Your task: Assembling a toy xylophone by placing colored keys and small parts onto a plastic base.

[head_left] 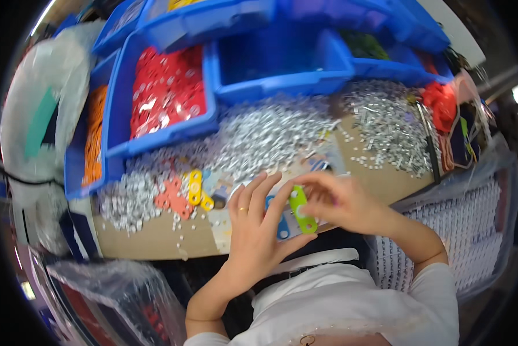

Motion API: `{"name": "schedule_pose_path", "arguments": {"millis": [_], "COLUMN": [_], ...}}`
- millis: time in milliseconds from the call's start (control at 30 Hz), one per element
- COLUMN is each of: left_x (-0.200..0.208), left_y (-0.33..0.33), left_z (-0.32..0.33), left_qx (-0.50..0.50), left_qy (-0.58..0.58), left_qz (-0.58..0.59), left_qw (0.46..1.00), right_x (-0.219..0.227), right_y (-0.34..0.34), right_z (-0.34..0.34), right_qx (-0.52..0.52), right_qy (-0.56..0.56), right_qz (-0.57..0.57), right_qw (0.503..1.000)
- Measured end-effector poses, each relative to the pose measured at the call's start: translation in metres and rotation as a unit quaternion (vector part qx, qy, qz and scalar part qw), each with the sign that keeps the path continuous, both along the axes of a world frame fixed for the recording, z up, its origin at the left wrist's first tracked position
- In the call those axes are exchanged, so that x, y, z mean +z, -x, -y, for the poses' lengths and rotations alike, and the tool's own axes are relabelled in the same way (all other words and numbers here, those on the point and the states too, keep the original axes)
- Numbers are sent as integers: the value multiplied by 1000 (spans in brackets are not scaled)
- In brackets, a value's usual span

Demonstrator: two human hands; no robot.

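Observation:
A lime-green plastic strip with holes stands out between my hands near the table's front edge. My right hand has its fingers bent together over the strip's right side, gripping it. Just left of it lies a blue strip with holes, partly covered by fingers. My left hand is spread flat, its forefinger across the blue strip and its thumb by the green strip's lower end. Yellow strips with holes and coral-red flat pieces with holes lie left of my left hand.
Loose small silvery metal parts cover much of the table, with another heap at right. Blue bins line the back, one with red pieces, another with orange pieces. A plastic-lined crate of white parts stands at lower right.

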State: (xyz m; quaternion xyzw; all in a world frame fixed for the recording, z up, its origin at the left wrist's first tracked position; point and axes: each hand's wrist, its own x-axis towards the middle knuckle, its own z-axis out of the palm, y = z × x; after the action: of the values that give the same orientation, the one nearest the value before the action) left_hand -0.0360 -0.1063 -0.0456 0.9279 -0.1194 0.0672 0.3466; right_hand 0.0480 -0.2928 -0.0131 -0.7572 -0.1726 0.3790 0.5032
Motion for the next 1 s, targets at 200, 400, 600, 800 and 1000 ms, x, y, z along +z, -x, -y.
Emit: {"name": "schedule_pose_path", "arguments": {"millis": [200, 400, 600, 800, 1000], "left_x": [21, 13, -9, 8, 19], "left_y": [-16, -24, -28, -30, -41], "left_z": [25, 22, -9, -2, 6], "left_qx": [-67, 10, -19, 43, 27], "left_qy": [-19, 39, -20, 0, 47], "left_qz": [77, 61, 48, 38, 14], "left_qw": [995, 997, 998, 998, 998], "right_x": [-11, -43, -66, -31, -26], "right_y": [-2, -51, -85, -130, -202], "right_z": [84, 351, 457, 390, 222], "right_qx": [-251, -621, -609, -523, -93], "right_qy": [-55, 244, 374, 406, 273], "right_qz": [48, 490, 473, 644, 797], "right_qw": [965, 561, 516, 383, 530]}}
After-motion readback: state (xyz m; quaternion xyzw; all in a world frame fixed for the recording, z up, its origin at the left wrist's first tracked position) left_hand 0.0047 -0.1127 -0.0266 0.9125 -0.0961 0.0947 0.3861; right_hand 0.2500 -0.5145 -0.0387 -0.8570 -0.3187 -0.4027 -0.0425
